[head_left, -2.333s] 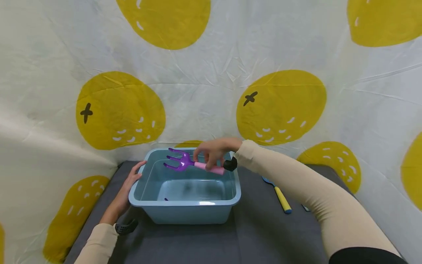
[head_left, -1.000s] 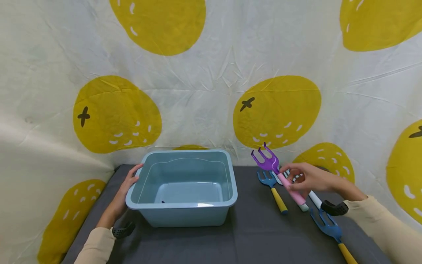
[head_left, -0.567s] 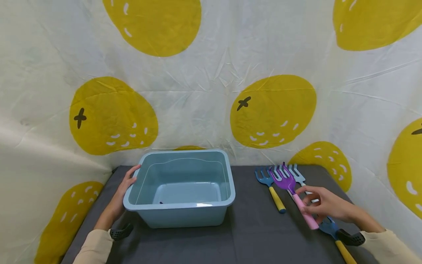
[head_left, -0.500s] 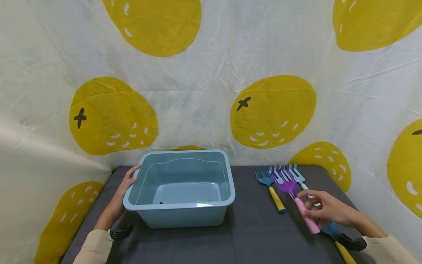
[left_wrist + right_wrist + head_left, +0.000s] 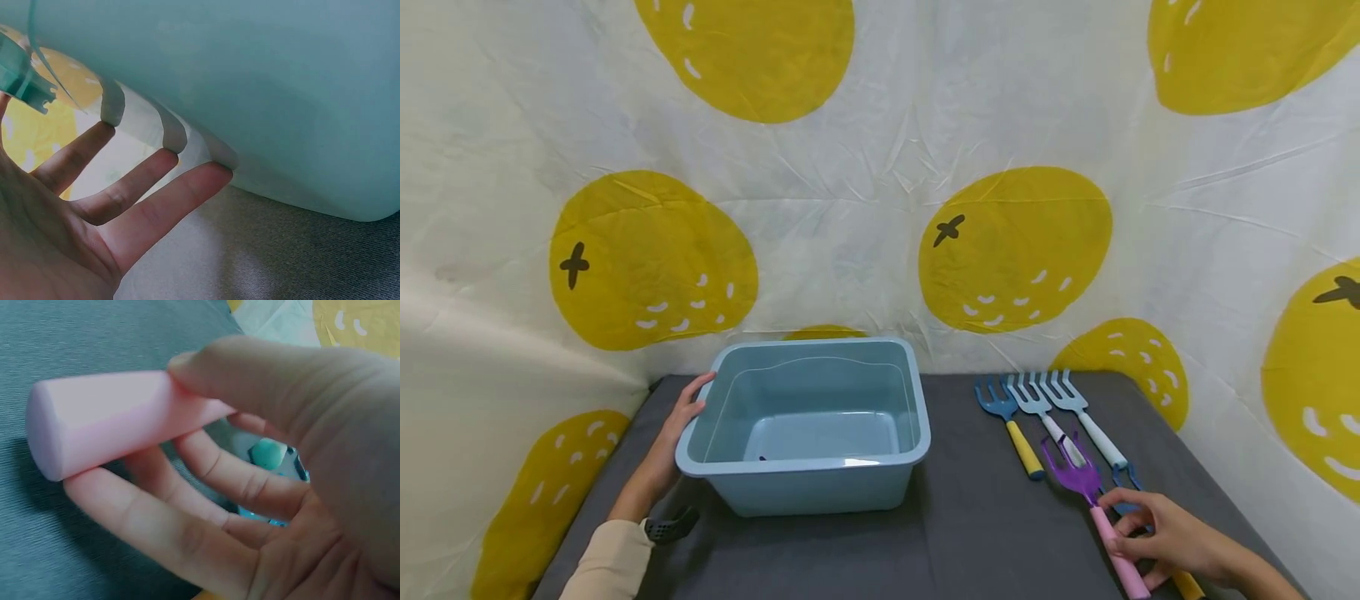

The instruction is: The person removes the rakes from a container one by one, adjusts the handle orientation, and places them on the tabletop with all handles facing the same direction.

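Note:
My right hand [image 5: 1176, 537] pinches the pink handle of a purple garden hand fork [image 5: 1078, 479] between thumb and fingers, low over the right part of the table. The pink handle [image 5: 112, 422] fills the left of the right wrist view. On the left, my left hand [image 5: 666, 442] rests against the side of a blue-grey plastic basin [image 5: 805, 467]. In the left wrist view, its fairly straight fingertips touch the basin wall [image 5: 281, 94]. A small dark purple tip [image 5: 763, 458] shows inside the basin; the rest of it is hidden behind the front wall.
Right of the basin lie a blue fork with a yellow handle [image 5: 1024, 450] and two pale forks, one nearer [image 5: 1032, 404] and one farther right [image 5: 1097, 433]. Another blue fork [image 5: 1126, 507] is partly hidden by my right hand. A lemon-print cloth [image 5: 850, 233] hangs behind the dark table.
My right hand has carried the purple fork from above the basin to the right, across the pale forks, then toward the table's near right. The left hand stays at the basin.

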`<state>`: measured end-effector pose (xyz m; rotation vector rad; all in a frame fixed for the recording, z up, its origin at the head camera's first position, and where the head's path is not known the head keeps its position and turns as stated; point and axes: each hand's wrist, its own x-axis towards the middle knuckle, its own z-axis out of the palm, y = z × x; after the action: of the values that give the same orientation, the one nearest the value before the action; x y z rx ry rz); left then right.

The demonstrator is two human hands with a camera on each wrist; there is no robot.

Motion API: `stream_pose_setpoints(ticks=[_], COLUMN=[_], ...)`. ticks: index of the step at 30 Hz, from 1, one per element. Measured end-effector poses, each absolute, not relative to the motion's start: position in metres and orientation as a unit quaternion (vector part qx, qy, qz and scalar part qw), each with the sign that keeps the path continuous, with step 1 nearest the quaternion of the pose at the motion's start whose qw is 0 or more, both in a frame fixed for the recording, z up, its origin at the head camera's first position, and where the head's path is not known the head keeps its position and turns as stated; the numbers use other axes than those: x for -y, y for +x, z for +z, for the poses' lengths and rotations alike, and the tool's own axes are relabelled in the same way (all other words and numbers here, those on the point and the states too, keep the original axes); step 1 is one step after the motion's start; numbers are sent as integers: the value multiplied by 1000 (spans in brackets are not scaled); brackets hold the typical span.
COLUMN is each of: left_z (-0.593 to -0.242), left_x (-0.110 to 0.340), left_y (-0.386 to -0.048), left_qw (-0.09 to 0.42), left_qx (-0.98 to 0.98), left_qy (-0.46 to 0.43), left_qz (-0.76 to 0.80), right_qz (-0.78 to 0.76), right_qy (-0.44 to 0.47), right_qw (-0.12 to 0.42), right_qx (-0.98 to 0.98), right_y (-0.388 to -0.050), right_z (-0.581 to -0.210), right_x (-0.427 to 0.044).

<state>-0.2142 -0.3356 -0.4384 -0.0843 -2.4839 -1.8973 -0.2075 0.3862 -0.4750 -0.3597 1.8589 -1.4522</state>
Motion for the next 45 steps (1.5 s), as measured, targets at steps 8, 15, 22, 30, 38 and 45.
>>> stream_pose_setpoints(ticks=[8,15,22,30,38,45], left_z=[-438,-436,-435,-436,-436,-437], left_x=[335,338,338,337,336,334], left_y=[-214,-213,-212,-212,-212,-213], left_qw=[7,9,5,3,8,2], left_qx=[796,795,793,791,790,792], left_qy=[-22,-22,-22,-19,-25,-23], left_qz=[-605,-606,-609,-612,-612,-610], right_qz=[-572,-548,-497,-465,-456,-441], right_qy=[-122,-107,-64,-71,-72,-73], right_qw=[375,382,370,355,355,377], right_qx=[-719,-736,-782,-808,-813,-812], right_y=[-188,-185,-178,-176,-176,-181], right_z=[-480,-475,-468,-464,-463,-453], right_x=[-389,-386,-375,-371,-371,-374])
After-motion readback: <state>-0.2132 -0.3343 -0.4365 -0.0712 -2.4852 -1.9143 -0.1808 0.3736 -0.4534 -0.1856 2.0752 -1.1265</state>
